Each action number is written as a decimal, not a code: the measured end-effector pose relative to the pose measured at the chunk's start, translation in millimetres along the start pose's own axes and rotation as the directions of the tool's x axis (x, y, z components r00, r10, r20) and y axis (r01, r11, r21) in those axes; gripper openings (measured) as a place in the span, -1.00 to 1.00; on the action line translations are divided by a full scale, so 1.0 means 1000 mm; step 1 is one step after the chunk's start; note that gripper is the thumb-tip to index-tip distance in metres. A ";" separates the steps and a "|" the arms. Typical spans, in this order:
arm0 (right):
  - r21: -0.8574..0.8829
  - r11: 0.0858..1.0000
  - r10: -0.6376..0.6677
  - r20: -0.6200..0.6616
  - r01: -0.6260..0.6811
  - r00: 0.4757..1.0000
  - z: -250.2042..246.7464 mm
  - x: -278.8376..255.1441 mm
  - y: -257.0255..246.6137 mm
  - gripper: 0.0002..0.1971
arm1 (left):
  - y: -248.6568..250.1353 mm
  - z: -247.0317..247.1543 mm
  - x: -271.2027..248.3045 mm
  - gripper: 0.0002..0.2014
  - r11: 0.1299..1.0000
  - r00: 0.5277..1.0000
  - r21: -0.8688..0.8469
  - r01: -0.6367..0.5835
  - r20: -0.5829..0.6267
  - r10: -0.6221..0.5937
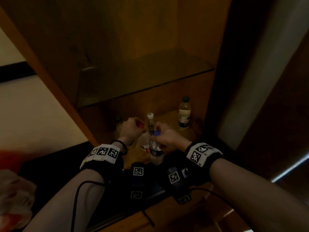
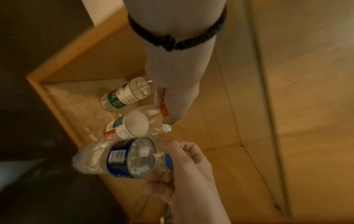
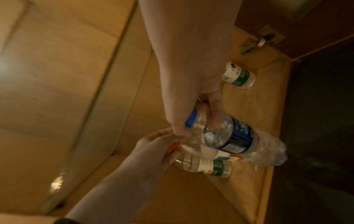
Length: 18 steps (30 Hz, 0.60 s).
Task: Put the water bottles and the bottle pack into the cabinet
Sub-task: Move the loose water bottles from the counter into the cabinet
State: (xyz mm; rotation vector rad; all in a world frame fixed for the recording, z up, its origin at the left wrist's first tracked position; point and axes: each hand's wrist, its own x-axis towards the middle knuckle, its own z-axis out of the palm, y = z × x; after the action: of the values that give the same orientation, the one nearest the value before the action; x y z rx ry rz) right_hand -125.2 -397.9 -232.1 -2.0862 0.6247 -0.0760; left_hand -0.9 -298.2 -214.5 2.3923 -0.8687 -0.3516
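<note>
Over the cabinet floor (image 1: 168,118): right hand (image 1: 164,137) clamped round blue-capped bottle's (image 1: 155,152) neck, long axis near upright, base nearest the floor. Left hand (image 1: 132,128) pinching red-capped bottle (image 1: 145,144), just left, touching.

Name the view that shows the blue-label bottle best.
The left wrist view: the blue-label bottle lies close, unblocked from base to cap, label readable. The right wrist view shows it partly behind the right hand; the head view shows it small and dim.

No wording is reading clearly anywhere. The blue bottle (image 3: 237,136) is showing white characters and a barcode, both blurred. The green-label bottle (image 3: 238,75) is bearing dark characters too small to read.
</note>
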 end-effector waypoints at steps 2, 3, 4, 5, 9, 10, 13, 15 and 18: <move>-0.021 0.999 -0.030 0.008 0.030 1.000 -0.004 0.022 0.004 -0.74 | -0.002 0.002 0.020 -0.76 1.000 1.000 0.019 -0.008 0.021 0.008; -0.030 0.999 -0.039 0.009 0.039 0.999 -0.005 0.032 0.006 -0.74 | -0.003 0.003 0.029 -0.79 0.999 0.999 0.046 -0.013 0.030 0.011; -0.033 0.998 -0.050 0.016 0.050 0.999 -0.006 0.043 0.008 -0.74 | -0.005 0.002 0.038 -0.81 0.997 0.999 0.073 -0.013 0.039 0.010; -0.032 0.997 -0.066 0.032 0.067 0.997 -0.006 0.051 0.009 -0.72 | -0.006 0.002 0.046 -0.82 0.995 0.999 0.097 -0.012 0.047 0.007; 0.017 0.996 -0.086 0.100 0.085 0.991 -0.001 0.082 0.011 -0.73 | -0.012 0.005 0.072 -0.79 0.985 0.999 0.169 -0.033 0.043 0.026; 0.012 0.996 -0.085 0.099 0.084 0.991 0.001 0.089 0.011 -0.70 | -0.015 0.006 0.077 -0.77 0.983 0.998 0.181 -0.039 0.047 0.031; -0.017 0.998 -0.057 0.126 0.060 0.990 0.009 0.108 0.008 -0.75 | -0.025 0.008 0.095 -0.76 0.975 0.998 0.216 -0.052 0.052 0.042; -0.013 0.997 -0.068 0.130 0.070 0.989 0.013 0.120 0.007 -0.75 | -0.031 0.009 0.106 -0.77 0.971 0.998 0.231 -0.059 0.033 0.053; -0.004 0.994 -0.106 0.109 0.107 0.988 0.014 0.133 0.004 -0.79 | -0.032 0.012 0.123 -0.76 0.975 1.000 0.222 -0.025 0.008 0.024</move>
State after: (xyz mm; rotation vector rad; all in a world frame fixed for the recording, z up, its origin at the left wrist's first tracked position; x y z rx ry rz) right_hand -7.0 -450.1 -267.1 -2.1172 0.4481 -0.0202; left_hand 103.0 -362.9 -249.0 2.5830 -0.9853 -0.2629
